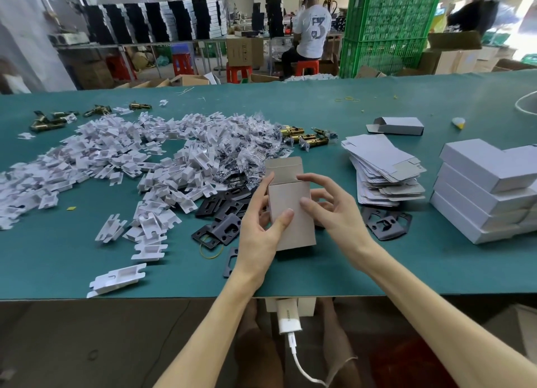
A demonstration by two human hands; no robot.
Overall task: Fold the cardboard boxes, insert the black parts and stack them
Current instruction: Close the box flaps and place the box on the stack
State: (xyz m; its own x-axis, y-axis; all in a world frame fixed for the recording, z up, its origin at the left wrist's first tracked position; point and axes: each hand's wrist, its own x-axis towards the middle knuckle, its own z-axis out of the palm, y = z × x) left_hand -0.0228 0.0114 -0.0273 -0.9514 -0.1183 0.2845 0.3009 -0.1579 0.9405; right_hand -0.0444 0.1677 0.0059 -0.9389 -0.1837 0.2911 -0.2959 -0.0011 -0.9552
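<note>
The setting is a factory packing floor. A long green-covered work table [377,260] carries a large heap of white plastic tray inserts [116,161], a stack of flat grey cardboard box blanks [383,169] and stacked white closed cartons [488,196]. Behind stand tall green plastic crates [389,24], red plastic stools [238,72] and a seated worker [311,30].

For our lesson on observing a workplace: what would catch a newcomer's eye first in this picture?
First, the two bare hands at the centre, left hand and right hand, holding a cardboard box upright with its top flap open. Left of them sprawls a big heap of white plastic inserts across the green table. At the right edge stands a stack of finished boxes.
</note>
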